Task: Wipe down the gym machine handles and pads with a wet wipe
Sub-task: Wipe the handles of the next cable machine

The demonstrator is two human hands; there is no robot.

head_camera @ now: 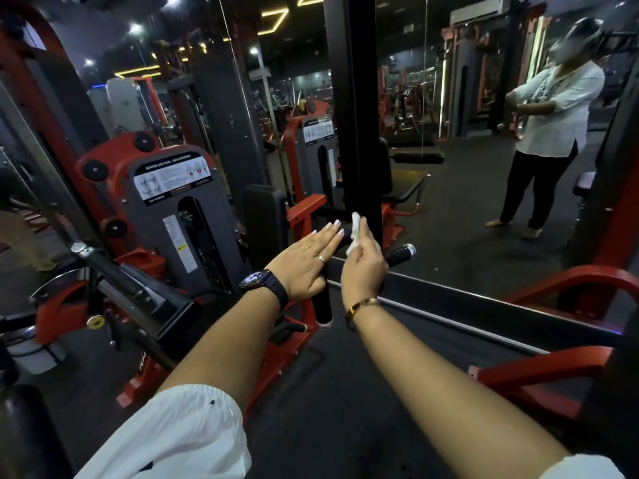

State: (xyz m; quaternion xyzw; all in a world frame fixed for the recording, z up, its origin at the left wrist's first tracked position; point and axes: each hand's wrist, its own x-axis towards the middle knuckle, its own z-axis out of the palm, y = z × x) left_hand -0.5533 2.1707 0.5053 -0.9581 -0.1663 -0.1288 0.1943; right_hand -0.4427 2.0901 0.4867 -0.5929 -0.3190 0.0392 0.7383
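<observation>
"Where were the hands?"

"Above the dark rubber floor (345,392). The left hand (307,259) lay flat, fingers straight, on the black handle (321,305). The right hand (363,267) pinched the white wipe (354,233), held upright just beside the left fingertips."

"And the room behind?"

"A red and grey leg machine (173,209) stood to the left, close by. Beyond the handle a wall mirror (466,202) showed the person (549,108) in a white top, and more red equipment farther back."
</observation>
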